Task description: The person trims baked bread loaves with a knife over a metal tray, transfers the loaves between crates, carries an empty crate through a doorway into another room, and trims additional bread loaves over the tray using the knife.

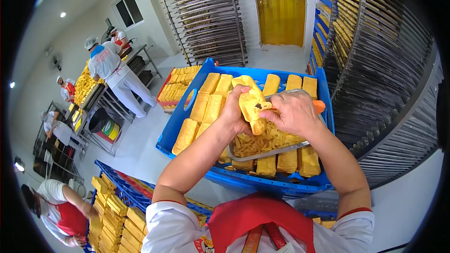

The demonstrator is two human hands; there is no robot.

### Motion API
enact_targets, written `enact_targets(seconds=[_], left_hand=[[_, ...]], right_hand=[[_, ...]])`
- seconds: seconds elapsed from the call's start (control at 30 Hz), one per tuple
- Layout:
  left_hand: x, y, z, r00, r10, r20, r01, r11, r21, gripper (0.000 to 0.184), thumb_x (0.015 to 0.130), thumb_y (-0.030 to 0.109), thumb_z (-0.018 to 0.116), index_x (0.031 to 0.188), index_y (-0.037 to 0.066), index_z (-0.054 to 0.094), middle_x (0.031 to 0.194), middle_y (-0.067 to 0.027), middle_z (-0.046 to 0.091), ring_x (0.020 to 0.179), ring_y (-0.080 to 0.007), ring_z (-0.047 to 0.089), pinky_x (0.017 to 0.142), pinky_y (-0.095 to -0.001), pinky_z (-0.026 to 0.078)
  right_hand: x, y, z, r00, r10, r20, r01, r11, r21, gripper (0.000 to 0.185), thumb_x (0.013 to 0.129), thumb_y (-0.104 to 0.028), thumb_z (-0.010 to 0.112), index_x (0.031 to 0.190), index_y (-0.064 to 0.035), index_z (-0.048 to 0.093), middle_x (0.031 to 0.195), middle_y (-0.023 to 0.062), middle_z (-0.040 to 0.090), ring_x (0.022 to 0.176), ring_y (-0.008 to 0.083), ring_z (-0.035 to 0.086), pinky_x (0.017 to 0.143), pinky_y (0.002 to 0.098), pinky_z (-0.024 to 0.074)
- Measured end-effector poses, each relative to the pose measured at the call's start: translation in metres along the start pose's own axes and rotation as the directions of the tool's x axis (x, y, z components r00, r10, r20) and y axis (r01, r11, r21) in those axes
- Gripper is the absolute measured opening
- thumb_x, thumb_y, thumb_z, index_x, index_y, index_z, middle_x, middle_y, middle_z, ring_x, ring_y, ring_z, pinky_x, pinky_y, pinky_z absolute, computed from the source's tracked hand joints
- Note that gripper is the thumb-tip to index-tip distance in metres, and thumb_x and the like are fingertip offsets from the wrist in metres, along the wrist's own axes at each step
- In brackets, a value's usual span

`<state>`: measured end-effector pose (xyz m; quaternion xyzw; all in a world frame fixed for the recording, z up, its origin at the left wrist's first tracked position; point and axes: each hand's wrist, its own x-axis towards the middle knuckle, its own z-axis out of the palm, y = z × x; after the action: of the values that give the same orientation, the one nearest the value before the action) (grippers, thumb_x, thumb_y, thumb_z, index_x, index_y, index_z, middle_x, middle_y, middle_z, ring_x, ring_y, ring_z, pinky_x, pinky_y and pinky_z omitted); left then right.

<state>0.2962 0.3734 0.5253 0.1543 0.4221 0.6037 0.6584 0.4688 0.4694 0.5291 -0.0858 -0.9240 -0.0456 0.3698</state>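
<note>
My left hand (236,112) is closed round a yellow bread loaf (251,97), held tilted above the blue crate (169,136). The loaf has a small dark spot on its near side. My right hand (294,114) grips an orange-handled tool (319,106) against the loaf's right side; its working end is hidden, so I cannot tell whether it is a knife or a peeler. Below both hands, a metal tray (262,153) full of yellow shavings (255,145) rests on the loaves in the crate. More loaves (186,135) lie in rows around the tray.
Tall metal racks stand at the right (389,65) and the back (201,18). A red crate of yellow loaves (178,84) sits behind my crate. At lower left, a co-worker (61,206) stands by stacked loaves (112,211). Several other people work at tables further left.
</note>
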Motion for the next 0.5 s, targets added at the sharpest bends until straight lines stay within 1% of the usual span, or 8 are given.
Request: enact_targets(seconds=[0.07, 0.13, 0.27, 0.33, 0.37, 0.43, 0.47, 0.5], left_hand=[[-0.001, -0.001, 0.004, 1.000, 0.016, 0.008, -0.016, 1.000, 0.005, 0.053, 0.080, 0.054, 0.052, 0.111, 0.012, 0.061, 0.102, -0.0121, 0.065, 0.091, -0.0292, 0.062, 0.072, -0.0488, 0.048], [0.000, 0.000, 0.006, 1.000, -0.014, 0.003, 0.014, 1.000, 0.000, 0.052, 0.080, 0.055, 0.052, 0.108, 0.012, 0.062, 0.097, -0.0119, 0.065, 0.087, -0.0290, 0.062, 0.070, -0.0476, 0.048], [-0.003, 0.005, 0.011, 0.999, 0.039, -0.011, -0.039, 0.998, 0.051, 0.052, 0.078, 0.056, 0.053, 0.107, 0.013, 0.062, 0.100, -0.0117, 0.064, 0.090, -0.0303, 0.060, 0.072, -0.0494, 0.047], [-0.006, 0.011, 0.013, 0.997, 0.046, -0.062, -0.045, 0.999, 0.011, 0.052, 0.077, 0.056, 0.054, 0.107, 0.014, 0.062, 0.103, -0.0112, 0.063, 0.095, -0.0316, 0.059, 0.073, -0.0520, 0.045], [-0.006, 0.013, 0.011, 0.997, 0.049, -0.061, -0.048, 0.999, 0.012, 0.052, 0.077, 0.056, 0.054, 0.107, 0.014, 0.062, 0.103, -0.0112, 0.063, 0.095, -0.0316, 0.059, 0.073, -0.0520, 0.045], [-0.004, 0.017, 0.006, 1.000, 0.017, -0.014, -0.017, 0.999, -0.029, 0.053, 0.075, 0.057, 0.056, 0.108, 0.015, 0.061, 0.105, -0.0105, 0.062, 0.099, -0.0321, 0.057, 0.075, -0.0543, 0.043], [-0.006, 0.017, 0.003, 1.000, 0.025, 0.014, -0.025, 1.000, -0.013, 0.053, 0.076, 0.056, 0.055, 0.109, 0.015, 0.060, 0.103, -0.0095, 0.062, 0.096, -0.0298, 0.059, 0.073, -0.0513, 0.045], [-0.005, 0.015, 0.002, 1.000, 0.028, 0.014, -0.028, 1.000, -0.014, 0.053, 0.076, 0.056, 0.055, 0.109, 0.015, 0.060, 0.103, -0.0095, 0.062, 0.096, -0.0298, 0.059, 0.073, -0.0513, 0.045]], right_hand=[[0.000, 0.000, -0.001, 1.000, 0.008, 0.030, -0.008, 1.000, -0.003, 0.051, 0.085, -0.053, 0.063, 0.067, -0.0062, 0.057, 0.062, 0.0095, 0.059, 0.060, 0.0300, 0.062, 0.059, 0.0425, 0.0476], [0.002, -0.001, -0.001, 0.998, -0.064, -0.006, 0.063, 0.995, -0.076, 0.059, 0.087, -0.064, 0.054, 0.067, -0.0086, 0.061, 0.059, 0.0101, 0.060, 0.056, 0.0277, 0.063, 0.052, 0.0402, 0.0476], [-0.002, -0.001, 0.003, 0.998, -0.063, -0.028, 0.060, 0.993, -0.102, 0.057, 0.087, -0.062, 0.056, 0.067, -0.0093, 0.062, 0.059, 0.0088, 0.060, 0.056, 0.0275, 0.063, 0.053, 0.0401, 0.0480], [-0.003, 0.000, 0.000, 0.979, -0.202, -0.023, 0.201, 0.979, -0.042, 0.053, 0.087, -0.058, 0.058, 0.066, -0.0099, 0.062, 0.059, 0.0080, 0.058, 0.056, 0.0274, 0.061, 0.054, 0.0407, 0.0475], [-0.003, 0.000, -0.002, 0.979, -0.204, -0.025, 0.203, 0.978, -0.043, 0.053, 0.087, -0.058, 0.058, 0.066, -0.0099, 0.062, 0.059, 0.0080, 0.058, 0.056, 0.0274, 0.061, 0.054, 0.0407, 0.0475], [-0.003, 0.000, -0.005, 0.993, -0.084, -0.082, 0.091, 0.992, 0.087, 0.047, 0.086, -0.052, 0.061, 0.065, -0.0101, 0.061, 0.060, 0.0077, 0.057, 0.056, 0.0275, 0.060, 0.055, 0.0416, 0.0464], [-0.001, -0.001, -0.005, 0.993, -0.086, -0.082, 0.093, 0.992, 0.085, 0.047, 0.086, -0.052, 0.061, 0.065, -0.0101, 0.061, 0.060, 0.0077, 0.057, 0.056, 0.0275, 0.060, 0.055, 0.0416, 0.0464], [0.001, -0.002, -0.005, 0.988, -0.028, -0.153, 0.034, 0.999, 0.042, 0.045, 0.087, -0.050, 0.062, 0.065, -0.0102, 0.060, 0.060, 0.0078, 0.056, 0.057, 0.0276, 0.060, 0.055, 0.0415, 0.0460]])
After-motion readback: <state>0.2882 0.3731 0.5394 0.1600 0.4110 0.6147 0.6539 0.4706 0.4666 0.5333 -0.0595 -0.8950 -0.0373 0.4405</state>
